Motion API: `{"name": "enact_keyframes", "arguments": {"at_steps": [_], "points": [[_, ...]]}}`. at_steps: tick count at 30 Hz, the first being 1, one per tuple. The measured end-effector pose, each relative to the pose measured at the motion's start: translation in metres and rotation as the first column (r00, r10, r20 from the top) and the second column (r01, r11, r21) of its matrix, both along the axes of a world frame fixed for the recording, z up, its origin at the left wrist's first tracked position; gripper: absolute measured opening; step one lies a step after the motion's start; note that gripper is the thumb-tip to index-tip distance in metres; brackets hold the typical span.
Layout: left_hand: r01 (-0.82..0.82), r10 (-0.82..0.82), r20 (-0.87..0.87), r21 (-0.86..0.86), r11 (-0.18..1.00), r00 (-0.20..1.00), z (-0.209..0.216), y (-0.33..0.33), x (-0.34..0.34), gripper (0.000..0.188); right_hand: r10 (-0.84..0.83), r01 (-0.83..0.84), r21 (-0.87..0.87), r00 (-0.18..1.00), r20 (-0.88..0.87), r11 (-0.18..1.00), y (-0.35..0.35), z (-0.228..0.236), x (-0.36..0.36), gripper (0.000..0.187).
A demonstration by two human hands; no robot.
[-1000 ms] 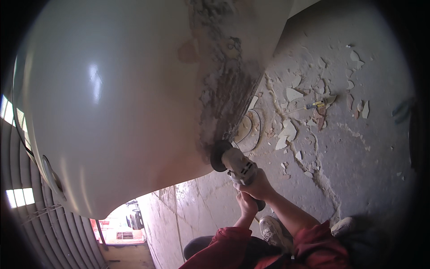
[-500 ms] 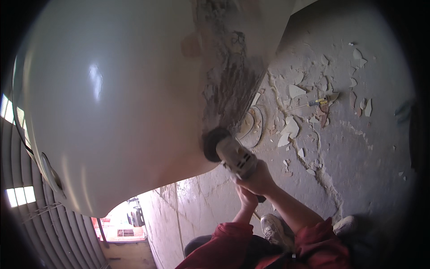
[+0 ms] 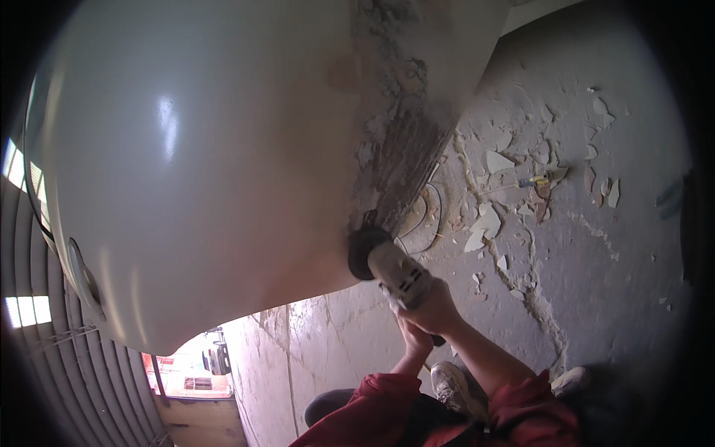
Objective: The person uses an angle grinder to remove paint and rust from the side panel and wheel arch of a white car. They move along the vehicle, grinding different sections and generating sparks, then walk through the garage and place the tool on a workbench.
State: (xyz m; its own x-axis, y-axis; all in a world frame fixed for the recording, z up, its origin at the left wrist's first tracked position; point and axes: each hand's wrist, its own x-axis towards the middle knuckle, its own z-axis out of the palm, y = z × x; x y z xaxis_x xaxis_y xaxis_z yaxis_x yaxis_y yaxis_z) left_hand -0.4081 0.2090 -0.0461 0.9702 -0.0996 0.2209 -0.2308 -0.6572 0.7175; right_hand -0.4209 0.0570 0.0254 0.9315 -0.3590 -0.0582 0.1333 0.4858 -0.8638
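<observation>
My right hand [image 3: 435, 307] is wrapped round the body of a grey angle grinder [image 3: 399, 274]. Just below it, my left hand [image 3: 417, 337] grips the same tool toward its back end, with its fingers partly hidden. The grinder's dark round disc [image 3: 368, 252] meets the lower end of a stripped, rough patch [image 3: 406, 141] on a large pale car body panel [image 3: 223, 186]. Grey and brown streaks mark this patch along the panel's right side, while smooth pale paint covers the rest.
Flakes of paint or filler [image 3: 485, 223] litter the cracked concrete floor [image 3: 596, 298] at the right. Among them lies a yellow-handled tool [image 3: 535, 181]. A looped cable or hose [image 3: 432, 220] rests behind the panel edge. My shoes [image 3: 450, 387] are close below; a ribbed shutter [image 3: 67, 372] stands left.
The view has shifted, so the panel and floor appear slightly further right. The grinder disc sits a little lower against the bottom of the stripped patch. Both hands keep their hold.
</observation>
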Motion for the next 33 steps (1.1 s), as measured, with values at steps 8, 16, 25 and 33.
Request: {"name": "enact_keyframes", "arguments": {"at_steps": [8,16,25,33], "points": [[0.268,-0.269,-0.014,-0.050,0.962,0.963,0.017,-0.004,0.007,0.046,-0.082,0.083,0.056,0.996,-0.026,0.995,-0.005,0.002,0.002,0.053],[0.250,-0.247,0.124,-0.011,0.968,0.961,0.018,-0.036,0.006,0.040,-0.129,0.131,0.061,0.991,-0.028,0.990,-0.018,0.001,0.005,0.043],[0.461,-0.408,-0.451,0.008,0.887,0.794,0.080,-0.017,-0.036,0.048,-0.158,0.230,0.124,0.892,-0.423,0.965,0.005,0.020,-0.043,0.041],[0.708,-0.296,-0.780,0.249,0.661,0.551,0.226,0.000,-0.056,0.091,-0.292,0.555,0.263,0.716,-0.633,0.789,0.005,0.090,-0.057,0.015]]}}
